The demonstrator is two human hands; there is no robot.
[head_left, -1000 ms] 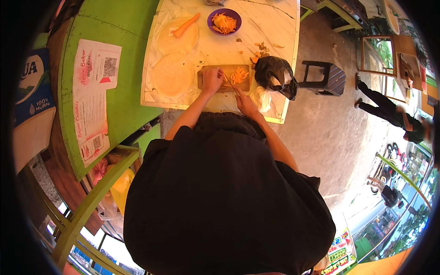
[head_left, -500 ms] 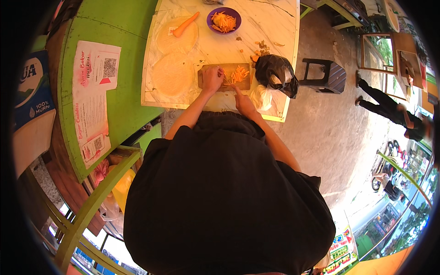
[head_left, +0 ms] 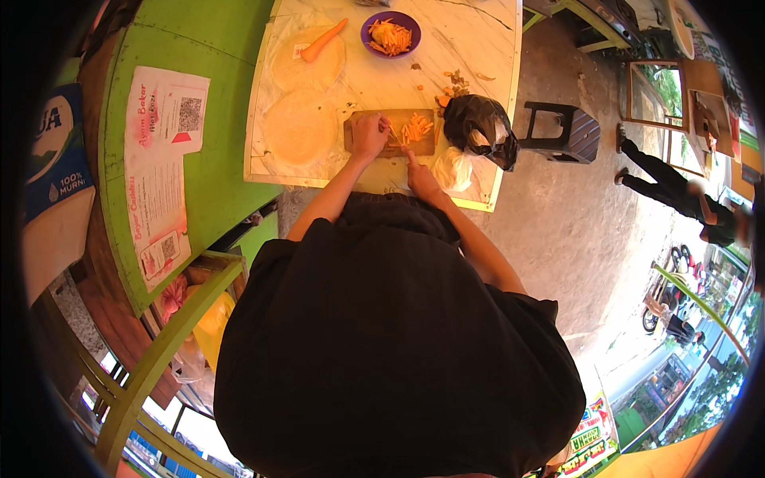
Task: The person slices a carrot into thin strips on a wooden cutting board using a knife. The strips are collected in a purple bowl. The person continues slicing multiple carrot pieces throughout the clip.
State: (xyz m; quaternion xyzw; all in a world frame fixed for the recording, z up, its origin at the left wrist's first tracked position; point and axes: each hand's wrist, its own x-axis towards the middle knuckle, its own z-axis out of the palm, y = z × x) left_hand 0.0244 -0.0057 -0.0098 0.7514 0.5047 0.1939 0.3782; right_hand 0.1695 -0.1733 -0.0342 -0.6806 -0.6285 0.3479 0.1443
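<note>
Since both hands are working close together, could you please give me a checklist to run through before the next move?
1. Left hand at the cutting board: ok.
2. Right hand gripping a tool firmly: cannot tell, too small.
3. Cut carrot sticks kept on the board: ok, toward its right.
4. Purple bowl upright: ok.
5. Black bag off the board: ok, to its right.
6. Table free of scraps: not ok, some lie beyond the bag.

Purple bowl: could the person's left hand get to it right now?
Probably yes: nothing tall stands between the left hand and the purple bowl, though reaching it likely means stretching across the table.
</note>
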